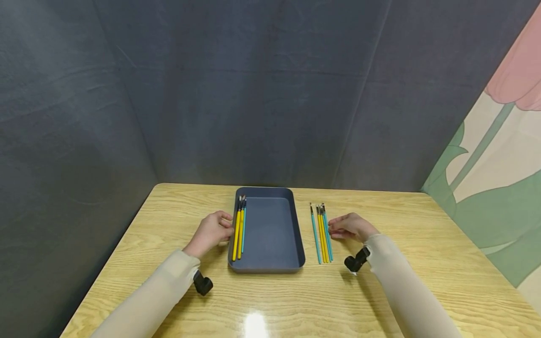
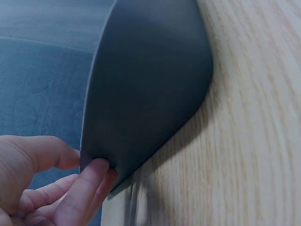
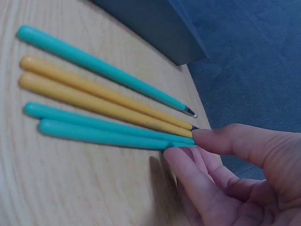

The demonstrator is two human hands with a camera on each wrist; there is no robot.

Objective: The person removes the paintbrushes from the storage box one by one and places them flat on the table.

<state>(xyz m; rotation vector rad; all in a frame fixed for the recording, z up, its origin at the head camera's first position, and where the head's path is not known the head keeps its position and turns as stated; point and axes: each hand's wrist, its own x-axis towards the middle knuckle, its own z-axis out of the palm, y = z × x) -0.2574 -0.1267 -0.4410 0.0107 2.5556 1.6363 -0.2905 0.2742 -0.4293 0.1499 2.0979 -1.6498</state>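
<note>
A dark grey rectangular tray (image 1: 270,234) holds two yellow paintbrushes (image 1: 235,237) and a teal one (image 1: 243,232) along its left side. At the tray's left wall is my left hand (image 1: 212,233). Its fingertips press the outer face while the thumb reaches the rim, as the left wrist view shows. My right hand (image 1: 350,226) is beside the paintbrushes lying right of the tray. Its thumb and fingers are apart, with the fingertips at the outermost teal paintbrush (image 3: 103,137). Two yellow paintbrushes (image 3: 108,104) lie between that teal pair and a separate teal paintbrush (image 3: 101,69).
The wooden table (image 1: 177,211) carries the tray and brushes. A dark cloth (image 1: 253,94) hangs behind the table and on its left. At the right is a cloth with a flower print (image 1: 498,197). Each wrist wears a small black camera (image 1: 357,259).
</note>
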